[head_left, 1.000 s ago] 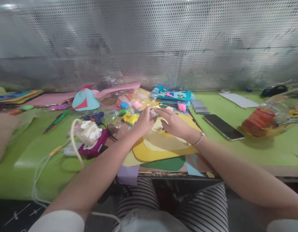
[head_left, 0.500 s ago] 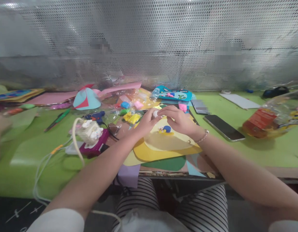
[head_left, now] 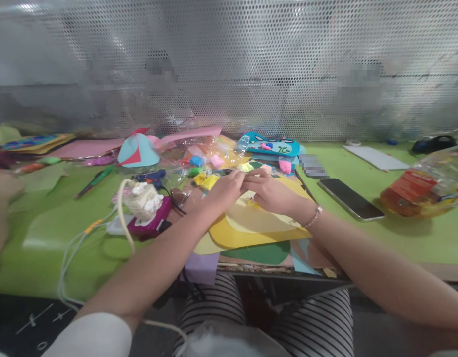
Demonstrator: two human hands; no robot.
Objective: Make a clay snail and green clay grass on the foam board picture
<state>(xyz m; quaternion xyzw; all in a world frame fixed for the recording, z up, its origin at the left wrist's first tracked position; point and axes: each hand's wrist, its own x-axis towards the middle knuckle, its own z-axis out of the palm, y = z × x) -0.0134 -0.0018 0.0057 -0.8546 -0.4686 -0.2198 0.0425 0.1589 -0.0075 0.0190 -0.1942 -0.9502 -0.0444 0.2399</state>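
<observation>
My left hand [head_left: 231,188] and my right hand [head_left: 270,192] meet fingertip to fingertip, fingers closed, over a yellow card [head_left: 223,237] topped by a cream paper shape [head_left: 247,224]. A white lump of modelling clay showed between the fingers a moment ago; now the fingers hide it. Beneath my right hand a small yellow bit of clay [head_left: 251,202] peeks out on the cream paper; the rest of that figure is covered. Yellow clay packets [head_left: 209,181] lie left of my left hand, and a pink clay lump [head_left: 284,166] lies beyond my right hand.
Scissors [head_left: 95,181], a blue glue gun [head_left: 150,177] and a purple power block [head_left: 150,226] with cables lie left. A phone [head_left: 350,199] and a plastic bottle [head_left: 407,193] are right. A decorated blue cutout [head_left: 269,144] lies behind. Another person's arm [head_left: 0,218] shows far left.
My hands have come closer together and slightly lower, covering the white clay and most of the blue-and-yellow clay figure. The whole view has shifted slightly.
</observation>
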